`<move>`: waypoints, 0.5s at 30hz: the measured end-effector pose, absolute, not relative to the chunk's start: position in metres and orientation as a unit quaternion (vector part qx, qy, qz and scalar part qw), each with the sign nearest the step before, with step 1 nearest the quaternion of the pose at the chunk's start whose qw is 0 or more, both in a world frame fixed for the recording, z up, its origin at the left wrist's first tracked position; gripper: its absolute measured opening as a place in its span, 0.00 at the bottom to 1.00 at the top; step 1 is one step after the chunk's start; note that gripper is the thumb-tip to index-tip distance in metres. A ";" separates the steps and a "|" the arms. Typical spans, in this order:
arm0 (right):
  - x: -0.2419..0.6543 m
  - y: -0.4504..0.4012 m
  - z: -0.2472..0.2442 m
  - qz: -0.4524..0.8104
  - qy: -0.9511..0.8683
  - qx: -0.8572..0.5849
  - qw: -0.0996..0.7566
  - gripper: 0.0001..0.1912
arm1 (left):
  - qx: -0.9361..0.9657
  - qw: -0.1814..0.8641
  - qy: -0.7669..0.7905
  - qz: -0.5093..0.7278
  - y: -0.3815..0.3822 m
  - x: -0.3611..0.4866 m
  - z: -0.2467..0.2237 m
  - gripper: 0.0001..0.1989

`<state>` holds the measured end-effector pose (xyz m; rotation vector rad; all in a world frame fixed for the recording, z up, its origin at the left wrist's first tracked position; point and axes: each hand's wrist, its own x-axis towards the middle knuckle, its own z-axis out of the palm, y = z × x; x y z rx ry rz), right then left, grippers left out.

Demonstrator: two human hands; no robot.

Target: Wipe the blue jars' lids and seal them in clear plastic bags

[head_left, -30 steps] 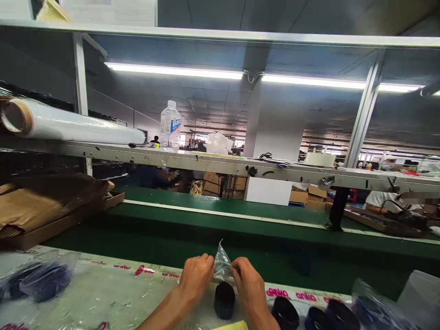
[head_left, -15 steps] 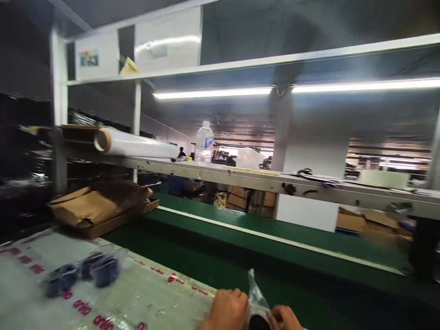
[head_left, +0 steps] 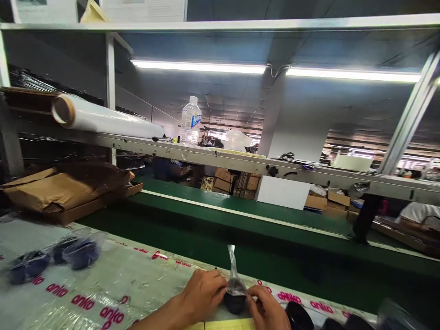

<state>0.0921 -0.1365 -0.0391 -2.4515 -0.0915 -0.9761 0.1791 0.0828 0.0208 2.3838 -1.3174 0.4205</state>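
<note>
A dark, round, cup-like item (head_left: 235, 303) sits low at the bench's front, inside a clear plastic bag (head_left: 233, 261) whose narrow top sticks up. My left hand (head_left: 206, 289) pinches the bag at its left side, fingers bent together. On the other side my right hand (head_left: 267, 306) grips the bag's right edge between thumb and fingers. Close to my right hand stands a black cup-like item (head_left: 299, 316), with more dark pieces beside it. Part of a yellow sheet (head_left: 230, 325) shows below the hands.
Bagged dark blue items (head_left: 81, 255) lie left on the printed plastic sheet (head_left: 137, 284). Beyond runs a green conveyor belt (head_left: 192, 229). A brown paper-covered carton (head_left: 68, 195) stands far left. The shelf (head_left: 206, 156) above carries a film roll (head_left: 106, 120) and a plastic bottle (head_left: 191, 121).
The view has tilted down and turned right, bringing the dark items at lower right into sight. Both hands stay at the bag, which now shows more fully with its top pointing up.
</note>
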 end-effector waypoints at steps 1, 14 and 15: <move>0.090 -0.137 -0.040 -0.359 -0.035 -0.902 0.238 0.26 | 0.846 0.183 -0.477 0.153 0.083 0.179 0.021 0.07; 0.082 -0.139 -0.046 -0.328 -0.071 -0.941 0.038 0.14 | 0.802 -0.005 -0.571 0.173 0.080 0.182 0.013 0.09; 0.081 -0.138 -0.046 -0.319 -0.072 -0.945 0.022 0.15 | 0.797 -0.018 -0.580 0.168 0.080 0.181 0.014 0.10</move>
